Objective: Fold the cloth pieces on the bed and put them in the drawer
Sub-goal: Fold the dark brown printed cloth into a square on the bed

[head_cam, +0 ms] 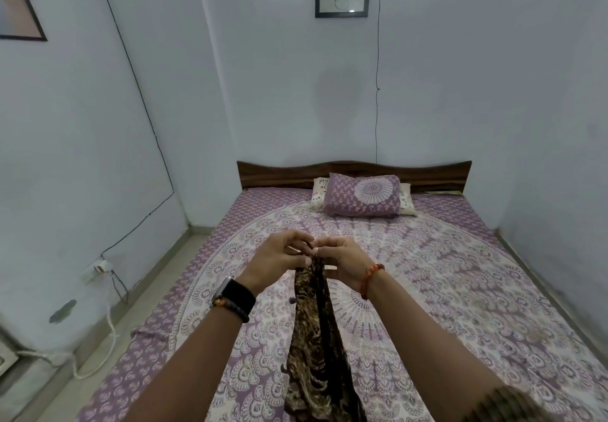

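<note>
While the brown patterned cloth hangs above the bed, your left hand and right hand pinch its top edge together. Step: folding, early. Next: lower it flat, halve it. Drawer: not visible.

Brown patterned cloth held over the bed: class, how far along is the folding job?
Done: nothing visibly folded yet. In hand: left hand and right hand pinch the brown cloth at its top; it hangs over the bed. Left: folding and storing; no drawer is in view.
</note>
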